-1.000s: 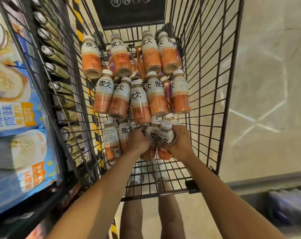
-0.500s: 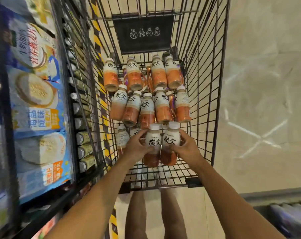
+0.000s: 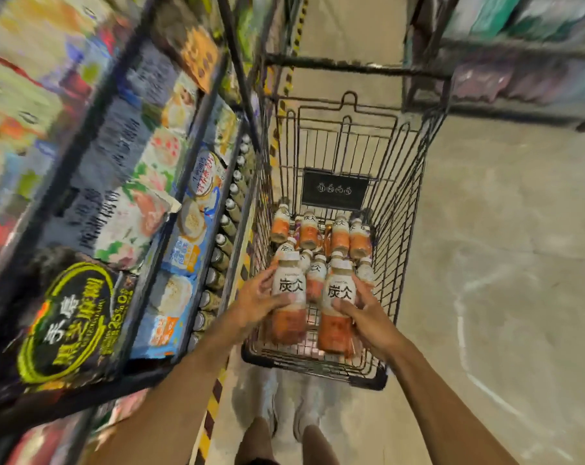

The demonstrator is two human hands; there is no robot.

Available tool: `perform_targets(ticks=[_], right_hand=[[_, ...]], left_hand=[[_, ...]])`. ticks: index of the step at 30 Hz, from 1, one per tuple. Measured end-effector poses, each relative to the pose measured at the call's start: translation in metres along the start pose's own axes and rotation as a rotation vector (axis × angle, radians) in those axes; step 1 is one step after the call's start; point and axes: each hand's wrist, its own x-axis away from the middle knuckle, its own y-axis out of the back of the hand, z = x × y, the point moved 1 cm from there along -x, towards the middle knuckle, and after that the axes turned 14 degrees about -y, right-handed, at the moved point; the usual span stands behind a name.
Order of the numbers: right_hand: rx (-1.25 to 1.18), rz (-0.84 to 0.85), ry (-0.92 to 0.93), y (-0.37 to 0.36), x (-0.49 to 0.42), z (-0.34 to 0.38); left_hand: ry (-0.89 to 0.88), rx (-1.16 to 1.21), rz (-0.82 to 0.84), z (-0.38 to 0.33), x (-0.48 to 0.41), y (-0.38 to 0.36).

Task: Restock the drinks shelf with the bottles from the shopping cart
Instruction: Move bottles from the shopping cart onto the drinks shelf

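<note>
- Both hands are closed around bottles: the left hand wraps the label of the left bottle, the right hand wraps the right bottle; each bottle stands roughly upright, cap away from the person, just above the near end of the cart.
- Shelving unit: dark metal frame, to the left of both hands, so the left hand is the nearer one; a row of small bottles lines its low edge.
- Shopping cart: black wire mesh, hard and open.
- Remaining bottles: lying in rows on the cart floor, beyond the hands.
- Held bottles: smooth plastic, rounded, white caps, pale labels, orange-brown drink below.
</note>
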Motion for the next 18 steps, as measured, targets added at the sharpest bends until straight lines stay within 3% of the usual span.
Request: perform_targets(ticks=[10, 18], right_hand=[[0.275, 0.268, 0.177, -0.103, 0.111, 0.052], [0.479, 0.407, 0.357, -0.217, 0.217, 0.012]], left_hand=[[-0.268, 0.141, -0.259, -0.074, 0.153, 0.056], [-0.470, 0.143, -0.558, -0.070, 0.351, 0.096]])
